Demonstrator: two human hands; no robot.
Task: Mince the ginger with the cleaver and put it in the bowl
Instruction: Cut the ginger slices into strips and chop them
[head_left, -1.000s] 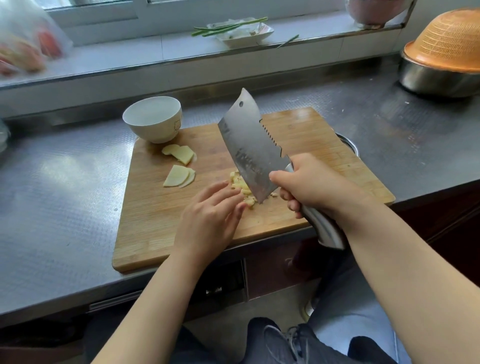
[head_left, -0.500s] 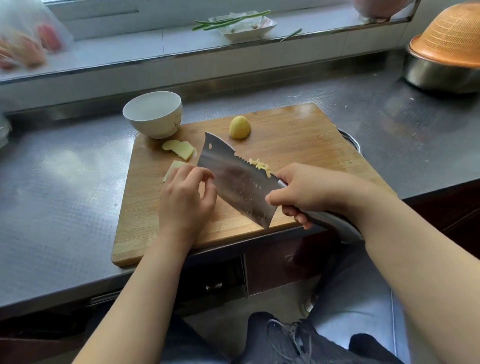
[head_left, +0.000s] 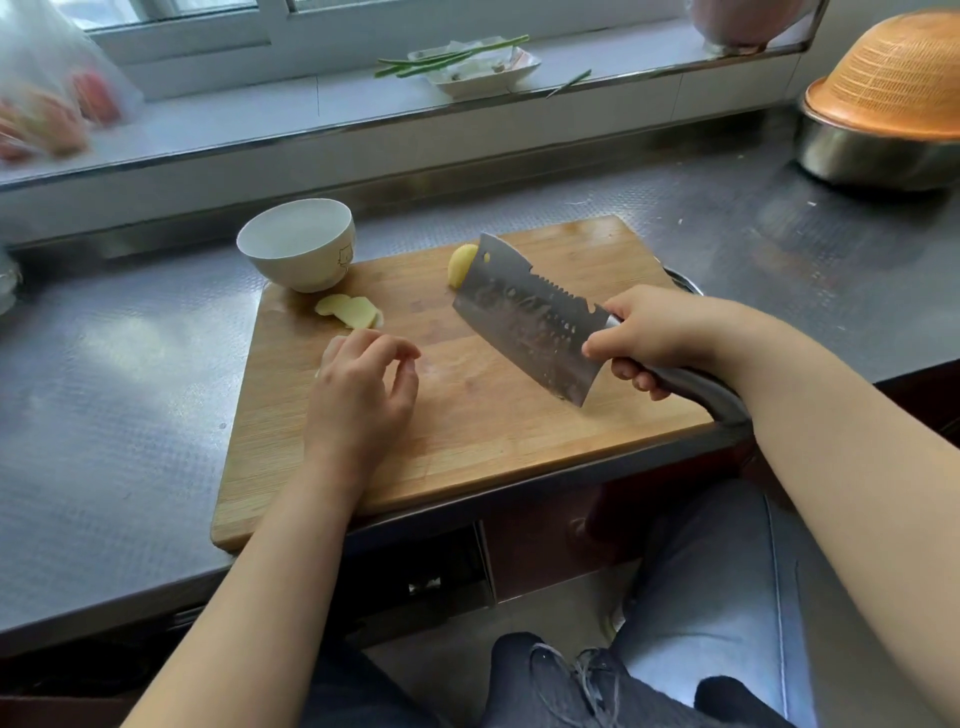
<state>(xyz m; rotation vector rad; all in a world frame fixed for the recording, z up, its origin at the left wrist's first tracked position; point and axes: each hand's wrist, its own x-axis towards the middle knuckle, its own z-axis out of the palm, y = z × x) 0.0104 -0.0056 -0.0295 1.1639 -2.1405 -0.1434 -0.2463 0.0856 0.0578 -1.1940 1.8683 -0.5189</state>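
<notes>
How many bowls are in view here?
2: a white bowl at the cutting board's far left corner, and a metal bowl under an orange strainer at far right. Others may be out of view.

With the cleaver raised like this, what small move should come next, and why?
Probably the left hand should draw the ginger slices to mid-board. They lie uncut beside the bowl, while the right hand holds the cleaver above a bare part of the cutting board.
</notes>
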